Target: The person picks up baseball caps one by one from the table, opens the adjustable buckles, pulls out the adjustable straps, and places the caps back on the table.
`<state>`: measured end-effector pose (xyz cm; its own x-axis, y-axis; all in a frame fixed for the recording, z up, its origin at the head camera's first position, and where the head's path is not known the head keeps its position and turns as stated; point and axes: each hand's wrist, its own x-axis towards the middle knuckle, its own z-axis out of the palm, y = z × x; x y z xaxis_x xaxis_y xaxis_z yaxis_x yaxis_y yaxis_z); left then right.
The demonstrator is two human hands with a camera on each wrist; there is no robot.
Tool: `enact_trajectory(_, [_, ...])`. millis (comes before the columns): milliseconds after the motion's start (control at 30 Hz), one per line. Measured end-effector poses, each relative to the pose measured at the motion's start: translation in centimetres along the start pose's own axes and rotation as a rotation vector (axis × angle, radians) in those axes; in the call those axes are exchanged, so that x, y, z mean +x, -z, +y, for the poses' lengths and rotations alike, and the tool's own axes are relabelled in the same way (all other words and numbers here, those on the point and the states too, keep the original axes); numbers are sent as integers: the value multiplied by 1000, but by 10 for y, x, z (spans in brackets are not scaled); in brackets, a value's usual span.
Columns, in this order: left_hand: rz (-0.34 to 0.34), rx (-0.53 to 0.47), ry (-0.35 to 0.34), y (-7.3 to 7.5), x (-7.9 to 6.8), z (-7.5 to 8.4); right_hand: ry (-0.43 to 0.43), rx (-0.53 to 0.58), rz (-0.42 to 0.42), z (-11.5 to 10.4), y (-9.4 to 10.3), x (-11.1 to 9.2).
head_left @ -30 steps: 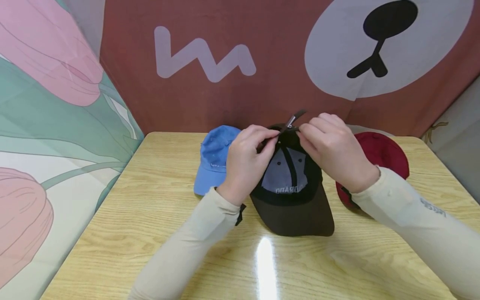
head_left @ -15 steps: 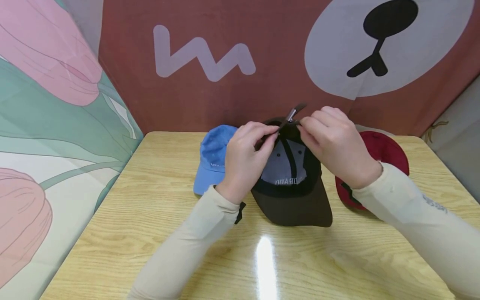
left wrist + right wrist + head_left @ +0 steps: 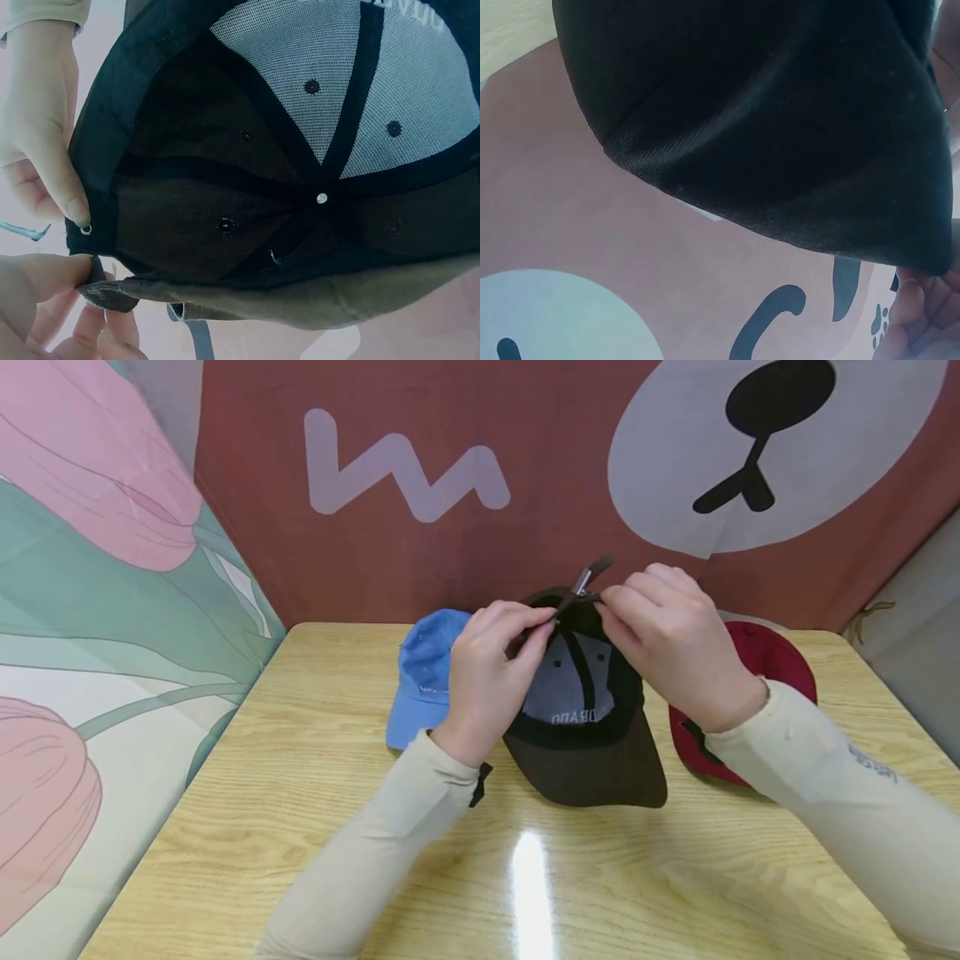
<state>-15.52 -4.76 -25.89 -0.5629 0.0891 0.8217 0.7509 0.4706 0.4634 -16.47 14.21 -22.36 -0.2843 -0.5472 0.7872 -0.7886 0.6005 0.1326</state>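
Observation:
A dark brown baseball cap (image 3: pixel 588 777) is held with its inside facing me and its brim pointing toward me. Its back strap (image 3: pixel 601 566) sticks up past a small metal buckle (image 3: pixel 582 580). My left hand (image 3: pixel 487 672) pinches the strap end on the left between thumb and fingers. On the right, my right hand (image 3: pixel 671 639) pinches the other side of the back opening. The left wrist view shows the cap's lining, a pale mesh panel (image 3: pixel 300 67) and both hands close together at the strap. Whether the brim touches the table cannot be told.
A blue cap (image 3: pixel 420 693) lies behind my left hand, and a dark red cap (image 3: pixel 776 664) behind my right forearm. They stand on a wood-grain table (image 3: pixel 315 777). A brown printed cloth (image 3: pixel 412 560) hangs along the table's back edge.
Both hands have moved slightly up and away in the head view, carrying the brown cap along. Their pinch at the strap looks the same.

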Motion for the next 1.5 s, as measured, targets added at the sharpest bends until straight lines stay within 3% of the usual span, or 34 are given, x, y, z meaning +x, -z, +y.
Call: enact_trajectory(1500, [-17, -3, 21, 1, -3, -1, -24, -3, 8, -1, 0, 0])
